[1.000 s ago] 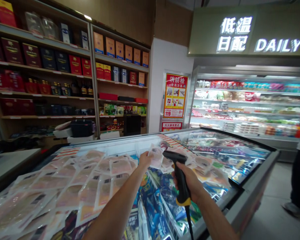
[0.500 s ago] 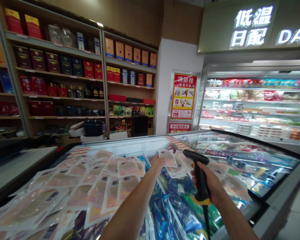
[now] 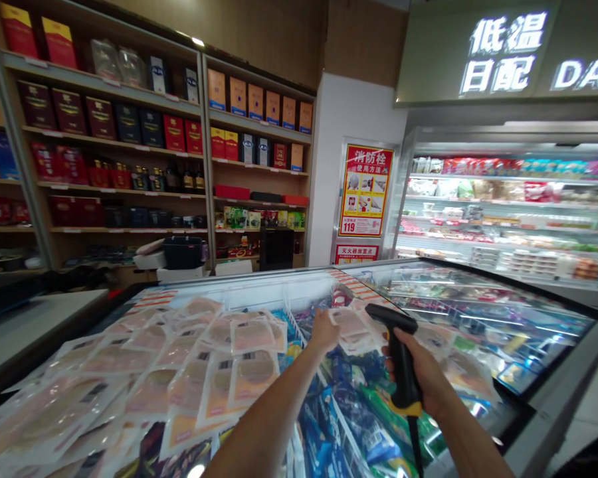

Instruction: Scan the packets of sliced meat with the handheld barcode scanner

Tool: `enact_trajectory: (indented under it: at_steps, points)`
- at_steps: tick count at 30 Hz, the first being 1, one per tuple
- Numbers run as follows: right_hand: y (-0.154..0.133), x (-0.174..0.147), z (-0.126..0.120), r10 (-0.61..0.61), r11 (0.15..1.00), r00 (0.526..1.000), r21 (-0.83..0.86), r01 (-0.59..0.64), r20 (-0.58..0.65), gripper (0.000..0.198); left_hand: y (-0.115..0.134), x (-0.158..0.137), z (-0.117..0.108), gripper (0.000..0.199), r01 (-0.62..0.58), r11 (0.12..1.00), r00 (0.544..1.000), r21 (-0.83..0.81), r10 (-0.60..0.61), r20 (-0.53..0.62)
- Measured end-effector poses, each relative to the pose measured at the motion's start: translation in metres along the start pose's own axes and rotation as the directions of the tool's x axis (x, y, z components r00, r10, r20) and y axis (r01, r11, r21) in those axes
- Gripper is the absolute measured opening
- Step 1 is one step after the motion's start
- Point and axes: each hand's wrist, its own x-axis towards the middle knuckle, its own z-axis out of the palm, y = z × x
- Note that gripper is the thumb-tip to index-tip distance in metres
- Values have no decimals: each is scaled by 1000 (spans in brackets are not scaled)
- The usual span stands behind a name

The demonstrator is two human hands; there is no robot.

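Observation:
In the head view my right hand (image 3: 423, 372) is wrapped around the handle of a black-and-yellow barcode scanner (image 3: 402, 362). Its head tilts up and to the left, and a cable hangs from its base. My left hand (image 3: 325, 330) reaches over the chest freezer, its fingers closed at the left edge of a flat clear plastic packet (image 3: 349, 321). That packet lies over similar ones. Many more flat packets (image 3: 252, 335) with pale contents and dark printed labels overlap on the left. Below my hands are blue and green bags (image 3: 349, 398) of frozen goods.
A glass lid (image 3: 503, 299) covers the freezer's right part, and white wire dividers (image 3: 346, 425) separate its sections. To the left is a pale counter (image 3: 40, 325). Shelves of boxes and bottles (image 3: 114, 126) stand behind, and a lit refrigerated display (image 3: 508, 219) is at the right.
My left hand has moved slightly right, and the packet beside it has shifted right and lower onto the others. The scanner stays nearly in place in my right hand.

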Motion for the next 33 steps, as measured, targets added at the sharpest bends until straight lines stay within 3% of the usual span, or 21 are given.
enact_trajectory:
  at_steps: [2,4,7,11,16,19,25,33]
  points:
    - [3,1,3,1,1000,1000,-18,-1,15,20,-13,-3,-36,51,77,937,993,342,-41,-112]
    - [6,2,5,14,999,1000,-32,-14,11,20,-28,-8,-76,55,165,894,978,417,-93,-188]
    - [9,3,6,49,998,999,-34,-49,1,20,-50,-17,-128,54,359,718,929,597,-212,-303]
    - [14,3,8,60,997,998,-45,-60,11,21,-72,-30,-156,64,435,648,899,625,-346,-266]
    - [16,-2,11,65,995,997,-73,-63,32,22,-73,-36,-148,61,381,646,923,662,-231,-307]
    - [14,-6,11,58,996,997,-77,-55,40,21,-67,-32,-144,62,314,730,941,606,-153,-303]
    - [9,-14,14,64,996,995,-63,-59,75,22,-51,-17,-133,73,150,970,950,190,-88,-301]
    - [5,-24,32,23,999,981,-39,-16,191,24,-22,-7,-70,76,-40,992,947,-122,-2,-322]
